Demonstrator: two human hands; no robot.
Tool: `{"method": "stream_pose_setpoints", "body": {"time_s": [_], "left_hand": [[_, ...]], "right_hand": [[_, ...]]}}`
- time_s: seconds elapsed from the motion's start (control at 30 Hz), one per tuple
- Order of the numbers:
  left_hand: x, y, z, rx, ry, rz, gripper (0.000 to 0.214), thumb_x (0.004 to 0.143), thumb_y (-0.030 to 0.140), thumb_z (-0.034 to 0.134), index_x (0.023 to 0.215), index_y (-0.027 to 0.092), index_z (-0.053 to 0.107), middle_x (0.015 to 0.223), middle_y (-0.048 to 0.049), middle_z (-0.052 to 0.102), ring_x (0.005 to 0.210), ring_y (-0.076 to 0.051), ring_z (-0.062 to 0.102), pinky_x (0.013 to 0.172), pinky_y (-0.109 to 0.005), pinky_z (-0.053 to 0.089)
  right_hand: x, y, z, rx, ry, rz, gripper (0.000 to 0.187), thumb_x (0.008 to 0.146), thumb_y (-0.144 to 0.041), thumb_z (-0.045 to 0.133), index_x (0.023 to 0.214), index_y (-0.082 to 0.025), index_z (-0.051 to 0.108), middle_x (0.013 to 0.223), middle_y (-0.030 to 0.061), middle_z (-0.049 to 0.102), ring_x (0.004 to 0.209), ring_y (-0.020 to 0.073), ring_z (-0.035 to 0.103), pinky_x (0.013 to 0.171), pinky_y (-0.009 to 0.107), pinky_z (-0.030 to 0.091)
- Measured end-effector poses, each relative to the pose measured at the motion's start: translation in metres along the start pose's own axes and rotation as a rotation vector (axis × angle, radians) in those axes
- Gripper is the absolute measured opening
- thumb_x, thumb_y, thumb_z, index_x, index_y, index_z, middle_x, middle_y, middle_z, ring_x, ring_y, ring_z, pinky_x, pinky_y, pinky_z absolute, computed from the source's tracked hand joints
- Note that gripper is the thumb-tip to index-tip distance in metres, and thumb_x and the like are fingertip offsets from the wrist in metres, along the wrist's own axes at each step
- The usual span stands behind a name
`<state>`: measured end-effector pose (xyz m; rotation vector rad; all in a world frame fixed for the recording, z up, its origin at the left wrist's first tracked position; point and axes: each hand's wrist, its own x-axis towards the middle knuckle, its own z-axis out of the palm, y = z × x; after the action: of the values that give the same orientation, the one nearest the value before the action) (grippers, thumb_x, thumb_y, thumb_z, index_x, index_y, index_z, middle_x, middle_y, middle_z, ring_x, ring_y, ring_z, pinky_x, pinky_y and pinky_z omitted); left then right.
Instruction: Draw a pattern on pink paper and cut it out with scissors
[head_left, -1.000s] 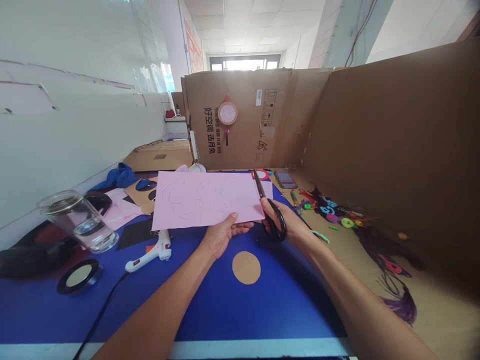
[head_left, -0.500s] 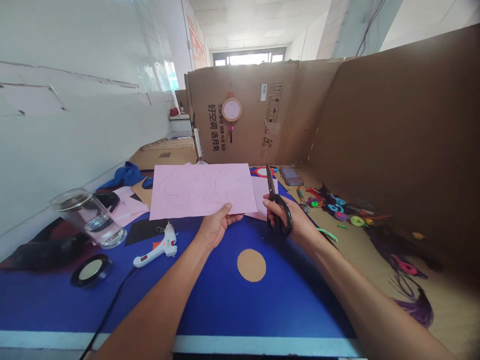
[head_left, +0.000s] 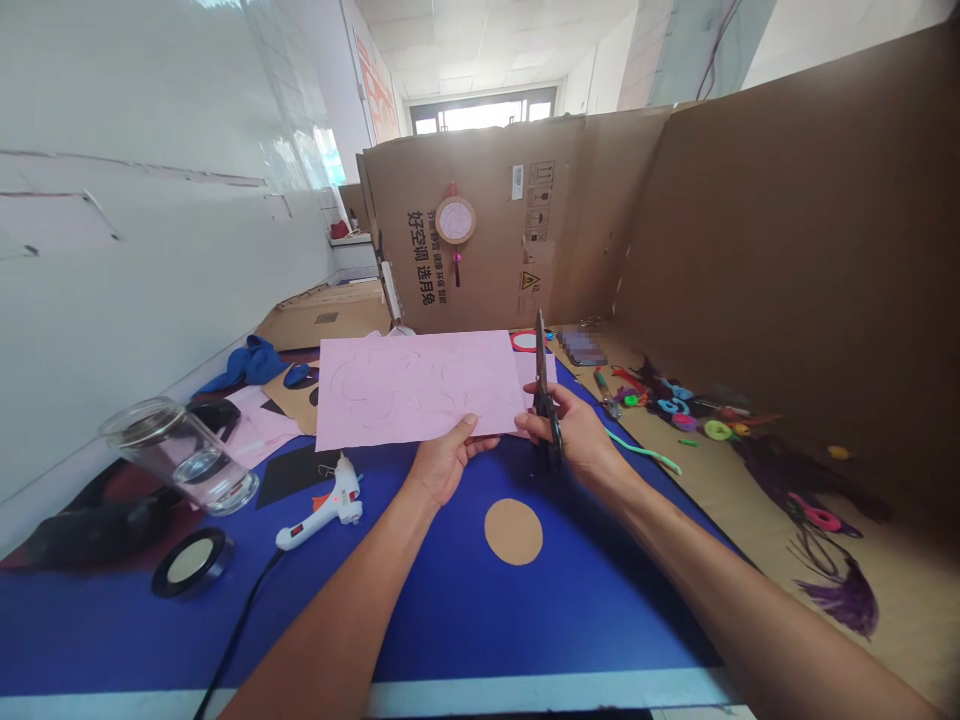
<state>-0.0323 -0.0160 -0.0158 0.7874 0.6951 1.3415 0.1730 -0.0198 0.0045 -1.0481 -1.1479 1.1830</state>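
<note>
Glass jar (head_left: 180,455) is showing on my feed left of the pink sheet (head_left: 412,390), with a glue gun (head_left: 322,505) lying below the sheet's left half. The left hand (head_left: 446,462) is gripping the sheet's lower edge between thumb and fingers, holding it up off the table. A tan disc (head_left: 514,531) is lying below the sheet. The right hand (head_left: 570,430) is closing firmly around the scissors (head_left: 546,400), just beside the sheet's right edge, blades pointing up; I cannot tell how far they're open. A green strip (head_left: 641,452) is lying right of the sheet.
</note>
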Motion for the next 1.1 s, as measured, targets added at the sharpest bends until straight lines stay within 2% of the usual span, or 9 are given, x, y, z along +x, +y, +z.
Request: {"method": "stream_pose_setpoints", "body": {"time_s": [0.2, 0.4, 0.63, 0.83, 1.1], "left_hand": [[0.002, 0.004, 0.0, -0.03, 0.032, 0.007, 0.049, 0.089, 0.017, 0.087, 0.136, 0.017, 0.073, 0.121, -0.0114, 0.083, 0.1, -0.024, 0.079, 0.082, -0.037, 0.069], [0.003, 0.006, -0.002, -0.062, 0.042, 0.028, 0.045, 0.088, 0.018, 0.087, 0.131, 0.016, 0.073, 0.12, -0.0104, 0.082, 0.098, -0.023, 0.078, 0.082, -0.038, 0.07], [0.005, 0.01, -0.008, -0.022, 0.059, 0.071, 0.046, 0.086, 0.028, 0.092, 0.126, 0.014, 0.074, 0.112, -0.0116, 0.084, 0.088, -0.023, 0.079, 0.083, -0.04, 0.069], [0.008, 0.015, -0.013, -0.005, 0.104, 0.106, 0.048, 0.086, 0.026, 0.09, 0.13, 0.017, 0.073, 0.123, -0.011, 0.083, 0.095, -0.024, 0.08, 0.082, -0.037, 0.069], [0.008, 0.017, -0.015, -0.015, 0.125, 0.107, 0.05, 0.088, 0.025, 0.09, 0.134, 0.018, 0.072, 0.129, -0.0112, 0.082, 0.102, -0.023, 0.081, 0.084, -0.035, 0.07]], "right_hand": [[0.004, -0.002, -0.009, -0.027, 0.045, -0.037, 0.071, 0.06, -0.039, 0.099, 0.123, -0.025, 0.069, 0.083, -0.0045, 0.065, 0.065, 0.015, 0.058, 0.061, 0.03, 0.049], [0.008, 0.004, -0.011, -0.022, 0.073, -0.033, 0.075, 0.059, -0.037, 0.099, 0.126, -0.023, 0.067, 0.08, -0.0056, 0.064, 0.062, 0.0139, 0.054, 0.058, 0.029, 0.046], [0.009, 0.006, -0.014, -0.051, 0.095, -0.036, 0.079, 0.058, -0.041, 0.101, 0.128, -0.023, 0.07, 0.088, -0.0015, 0.068, 0.067, 0.0158, 0.058, 0.06, 0.03, 0.048], [0.011, 0.004, -0.017, -0.07, 0.146, -0.045, 0.079, 0.058, -0.044, 0.101, 0.128, -0.023, 0.072, 0.092, 0.0011, 0.068, 0.069, 0.0173, 0.059, 0.057, 0.03, 0.048], [0.015, 0.007, -0.026, -0.068, 0.179, -0.131, 0.072, 0.068, -0.043, 0.095, 0.133, -0.024, 0.071, 0.089, 0.0016, 0.071, 0.063, 0.0161, 0.056, 0.053, 0.03, 0.046]]}}
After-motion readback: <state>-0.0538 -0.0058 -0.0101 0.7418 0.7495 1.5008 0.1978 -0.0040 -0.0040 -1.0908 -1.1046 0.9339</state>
